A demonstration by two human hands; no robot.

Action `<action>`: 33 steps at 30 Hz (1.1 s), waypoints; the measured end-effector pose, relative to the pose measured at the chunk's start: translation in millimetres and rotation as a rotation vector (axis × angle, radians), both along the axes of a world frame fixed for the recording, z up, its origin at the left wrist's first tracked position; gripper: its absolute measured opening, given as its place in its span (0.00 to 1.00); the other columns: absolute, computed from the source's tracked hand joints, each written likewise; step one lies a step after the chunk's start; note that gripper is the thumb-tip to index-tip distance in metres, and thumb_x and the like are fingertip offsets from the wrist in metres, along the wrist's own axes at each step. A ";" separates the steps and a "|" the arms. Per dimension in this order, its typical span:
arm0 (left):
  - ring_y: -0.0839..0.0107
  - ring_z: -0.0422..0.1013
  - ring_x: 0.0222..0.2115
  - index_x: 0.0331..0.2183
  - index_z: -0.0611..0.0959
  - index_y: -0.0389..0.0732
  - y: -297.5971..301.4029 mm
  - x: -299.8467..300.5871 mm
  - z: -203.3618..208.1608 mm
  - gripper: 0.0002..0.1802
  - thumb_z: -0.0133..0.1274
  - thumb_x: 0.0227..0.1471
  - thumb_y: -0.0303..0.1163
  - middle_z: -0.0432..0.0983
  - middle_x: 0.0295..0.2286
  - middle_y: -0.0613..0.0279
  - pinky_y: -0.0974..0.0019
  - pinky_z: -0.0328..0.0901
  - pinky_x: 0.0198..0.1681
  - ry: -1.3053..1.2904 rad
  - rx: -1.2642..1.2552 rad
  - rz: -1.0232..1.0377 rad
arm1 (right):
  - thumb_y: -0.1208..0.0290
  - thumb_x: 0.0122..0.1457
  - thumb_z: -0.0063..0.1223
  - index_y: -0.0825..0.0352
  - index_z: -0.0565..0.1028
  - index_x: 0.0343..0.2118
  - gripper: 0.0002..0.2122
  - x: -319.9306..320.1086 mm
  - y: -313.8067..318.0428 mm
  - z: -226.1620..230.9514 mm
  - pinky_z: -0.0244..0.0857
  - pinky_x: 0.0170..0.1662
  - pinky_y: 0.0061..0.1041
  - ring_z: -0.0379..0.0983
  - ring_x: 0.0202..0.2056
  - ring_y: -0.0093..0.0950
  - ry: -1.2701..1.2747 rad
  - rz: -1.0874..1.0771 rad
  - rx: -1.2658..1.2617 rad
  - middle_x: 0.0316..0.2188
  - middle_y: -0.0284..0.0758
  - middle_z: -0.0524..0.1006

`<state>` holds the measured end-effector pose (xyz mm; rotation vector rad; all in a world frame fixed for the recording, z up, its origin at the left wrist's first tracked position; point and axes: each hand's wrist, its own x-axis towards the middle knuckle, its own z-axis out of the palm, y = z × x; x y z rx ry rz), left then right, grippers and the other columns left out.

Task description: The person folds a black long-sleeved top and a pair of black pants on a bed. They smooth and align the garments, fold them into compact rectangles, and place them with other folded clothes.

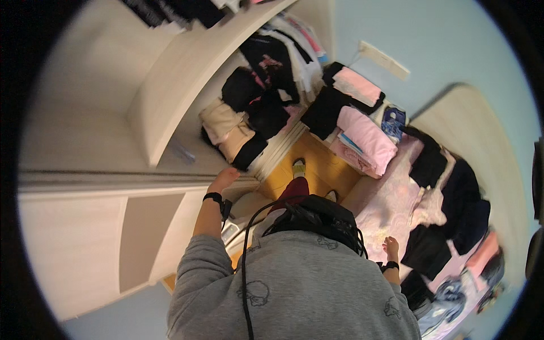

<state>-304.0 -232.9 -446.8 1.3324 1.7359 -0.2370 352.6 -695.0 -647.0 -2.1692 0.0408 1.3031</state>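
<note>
Pale wooden wardrobe shelf [170,122] carries folded beige cloth [226,129] just beyond our left hand [222,179], fingers open, nearer; our right hand [391,247] hangs loosely curled, empty.

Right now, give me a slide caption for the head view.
Left hand rests on wardrobe shelf beside folded clothes; right hand hangs empty.

Two hands – left [224,179], right [391,247], two wrist bands [213,196], two feet [298,167]
</note>
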 end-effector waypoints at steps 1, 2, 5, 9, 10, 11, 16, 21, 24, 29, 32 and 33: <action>0.63 0.70 0.49 0.58 0.70 0.39 -17.7 -7.3 0.3 0.30 0.52 0.59 0.45 0.70 0.52 0.54 0.61 0.66 0.51 0.002 -0.002 0.002 | 0.65 0.60 0.56 0.70 0.68 0.56 0.23 9.8 21.3 3.0 0.64 0.23 0.22 0.75 0.24 0.24 -0.022 0.090 0.005 0.34 0.39 0.79; 0.63 0.71 0.48 0.57 0.71 0.40 -30.5 -11.8 -3.5 0.30 0.52 0.59 0.46 0.71 0.52 0.55 0.61 0.66 0.51 0.005 -0.012 -0.001 | 0.65 0.60 0.57 0.70 0.68 0.56 0.23 21.2 42.0 6.6 0.64 0.23 0.22 0.75 0.24 0.25 -0.051 0.181 -0.019 0.35 0.40 0.79; 0.66 0.72 0.44 0.53 0.76 0.39 -57.9 -21.3 -18.9 0.27 0.53 0.59 0.46 0.75 0.46 0.54 0.63 0.67 0.49 0.084 0.009 -0.050 | 0.64 0.58 0.57 0.70 0.69 0.56 0.24 43.3 106.9 10.4 0.66 0.25 0.24 0.75 0.26 0.25 -0.160 0.384 0.051 0.33 0.41 0.80; 0.62 0.72 0.45 0.47 0.79 0.37 -70.9 -30.9 -37.7 0.25 0.53 0.58 0.48 0.76 0.45 0.50 0.61 0.66 0.50 -0.008 0.008 0.101 | 0.64 0.59 0.57 0.70 0.69 0.56 0.24 58.8 183.6 2.3 0.67 0.28 0.23 0.76 0.28 0.24 -0.220 0.603 0.169 0.33 0.38 0.79; 0.60 0.71 0.47 0.48 0.78 0.37 -70.1 -32.5 -40.6 0.26 0.53 0.58 0.48 0.75 0.46 0.50 0.60 0.65 0.51 0.004 0.049 0.053 | 0.65 0.59 0.57 0.70 0.68 0.56 0.24 59.4 201.8 -0.2 0.66 0.27 0.22 0.75 0.27 0.23 -0.228 0.619 0.148 0.35 0.38 0.79; 0.58 0.70 0.49 0.49 0.78 0.37 -68.2 -33.0 -43.9 0.27 0.52 0.58 0.49 0.74 0.48 0.49 0.58 0.64 0.53 0.017 0.066 0.027 | 0.65 0.59 0.58 0.70 0.68 0.56 0.24 59.6 217.1 -0.4 0.65 0.27 0.21 0.75 0.26 0.23 -0.271 0.665 0.181 0.33 0.37 0.79; 0.55 0.72 0.48 0.52 0.75 0.37 -20.0 -39.8 -57.0 0.28 0.53 0.57 0.47 0.76 0.48 0.50 0.58 0.66 0.51 0.030 0.109 -0.064 | 0.66 0.58 0.59 0.71 0.69 0.55 0.24 32.1 304.3 35.3 0.69 0.33 0.25 0.76 0.29 0.25 -0.380 0.830 0.243 0.32 0.39 0.80; 0.52 0.69 0.51 0.53 0.73 0.34 48.9 -42.0 -56.4 0.27 0.51 0.59 0.43 0.72 0.51 0.45 0.58 0.65 0.53 -0.003 0.074 -0.006 | 0.63 0.58 0.60 0.69 0.70 0.53 0.23 -31.8 419.0 77.3 0.71 0.39 0.30 0.79 0.35 0.32 -0.563 1.062 0.337 0.34 0.42 0.81; 0.52 0.72 0.48 0.53 0.73 0.34 78.3 -43.9 -41.8 0.27 0.52 0.59 0.42 0.75 0.47 0.46 0.57 0.67 0.51 0.008 0.157 -0.049 | 0.64 0.57 0.59 0.67 0.71 0.52 0.22 -88.7 496.1 103.7 0.71 0.41 0.32 0.79 0.38 0.38 -0.508 1.040 0.467 0.35 0.44 0.81; 0.55 0.73 0.47 0.54 0.73 0.34 104.8 -45.0 -38.2 0.27 0.53 0.58 0.42 0.76 0.47 0.47 0.58 0.68 0.49 0.048 0.082 -0.032 | 0.65 0.56 0.60 0.68 0.71 0.54 0.24 -182.5 607.6 140.1 0.71 0.47 0.32 0.76 0.45 0.42 -0.320 1.168 0.618 0.46 0.47 0.77; 0.55 0.74 0.46 0.54 0.73 0.35 101.2 -55.5 -73.4 0.27 0.53 0.58 0.42 0.76 0.47 0.47 0.58 0.68 0.49 -0.004 0.151 0.038 | 0.64 0.54 0.61 0.67 0.71 0.54 0.25 -201.9 646.8 144.3 0.69 0.49 0.36 0.74 0.46 0.46 -0.560 1.520 0.688 0.47 0.48 0.75; 0.56 0.73 0.47 0.54 0.73 0.37 103.2 -62.4 -93.6 0.27 0.52 0.59 0.42 0.74 0.48 0.46 0.58 0.68 0.50 -0.006 0.151 0.036 | 0.62 0.53 0.62 0.67 0.71 0.54 0.26 -201.1 655.4 142.5 0.67 0.51 0.39 0.71 0.48 0.48 -0.491 1.568 0.604 0.47 0.49 0.74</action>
